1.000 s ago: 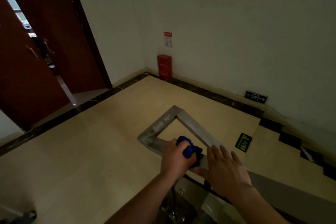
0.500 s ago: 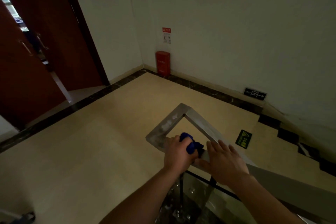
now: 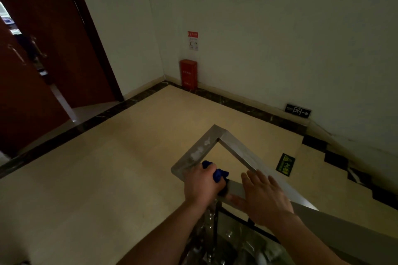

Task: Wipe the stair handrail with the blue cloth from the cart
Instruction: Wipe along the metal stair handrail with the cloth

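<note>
Item: cloth [image 3: 217, 173], blue, bunched. Loc: on rail [image 3: 200, 148], nr its left corner.
L hand [image 3: 201, 185]: fingers curled round cloth.
R hand [image 3: 265, 196]: flat, fingers straight, resting on rail just beside.
Chg vs 1 s ago: L hand + cloth edged toward corner.
Est: wiping under way; smudged leg ahead not yet done.
</note>
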